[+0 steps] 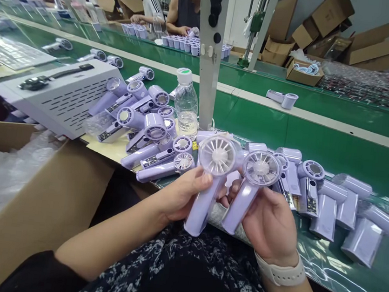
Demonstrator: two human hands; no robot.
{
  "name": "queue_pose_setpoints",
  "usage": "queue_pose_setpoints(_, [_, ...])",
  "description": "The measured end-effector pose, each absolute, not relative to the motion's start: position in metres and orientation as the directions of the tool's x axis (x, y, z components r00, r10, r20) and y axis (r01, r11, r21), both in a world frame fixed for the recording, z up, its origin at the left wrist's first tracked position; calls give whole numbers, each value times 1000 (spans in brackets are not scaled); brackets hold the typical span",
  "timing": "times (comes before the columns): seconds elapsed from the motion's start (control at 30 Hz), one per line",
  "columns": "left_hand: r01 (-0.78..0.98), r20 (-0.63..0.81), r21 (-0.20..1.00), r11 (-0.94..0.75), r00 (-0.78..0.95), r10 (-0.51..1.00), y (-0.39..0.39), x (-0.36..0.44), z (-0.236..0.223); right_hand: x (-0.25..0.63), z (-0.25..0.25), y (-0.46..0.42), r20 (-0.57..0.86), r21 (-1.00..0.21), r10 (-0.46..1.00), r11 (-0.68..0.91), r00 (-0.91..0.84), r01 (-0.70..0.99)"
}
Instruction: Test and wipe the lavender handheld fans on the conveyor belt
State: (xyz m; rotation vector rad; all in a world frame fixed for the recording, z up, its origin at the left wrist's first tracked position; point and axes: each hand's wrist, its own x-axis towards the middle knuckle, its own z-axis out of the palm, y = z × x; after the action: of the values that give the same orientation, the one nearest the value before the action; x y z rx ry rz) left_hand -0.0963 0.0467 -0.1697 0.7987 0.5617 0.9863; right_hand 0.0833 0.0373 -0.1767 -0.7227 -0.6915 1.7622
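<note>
My left hand [189,190] is closed around the handle of a light purple handheld fan [204,203], its clear-fronted round head turned up toward me. Beside it, my right hand [272,220] grips a second purple handheld fan [242,203], tilted to the right. The two fan heads are close together. To the right lie several purple fan bodies [328,208], some with circuit boards showing in open handles. On the left is a heap of similar fans [154,127]. My fingers behind both handles are partly hidden.
A clear plastic bottle [186,107] stands beside a metal post [209,72]. Left are a slotted grey-white box [76,100] and a cardboard box [33,202] with plastic bags. A lone fan [282,99] lies on the green belt [309,126]. Several co-workers sit across.
</note>
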Motion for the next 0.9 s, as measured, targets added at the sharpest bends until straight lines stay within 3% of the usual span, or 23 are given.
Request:
queue_pose_setpoints(0.1, [-521, -75, 744, 418, 556, 828, 48, -97, -175, 81, -172, 38, -142, -748, 936, -314, -322, -585])
queue_pose_setpoints(0.33, [-584, -59, 713, 388, 502, 863, 46, -100, -160, 84, -169, 34, -156, -724, 966, -254, -206, -641])
queue_pose_setpoints(0.6, [-474, -101, 837, 274, 359, 928, 54, -107, -165, 90, -178, 37, -175, -756, 983, -101, 51, -647])
queue_pose_setpoints(0.73, [-416, -134, 864, 283, 353, 926, 55, -106, -168, 85, -182, 36, -228, -784, 973, -172, 20, -596])
queue_pose_setpoints(0.9, [-417, -122, 867, 273, 353, 928, 56, -106, -170, 83, -189, 37, -175, -828, 984, -141, 12, -542])
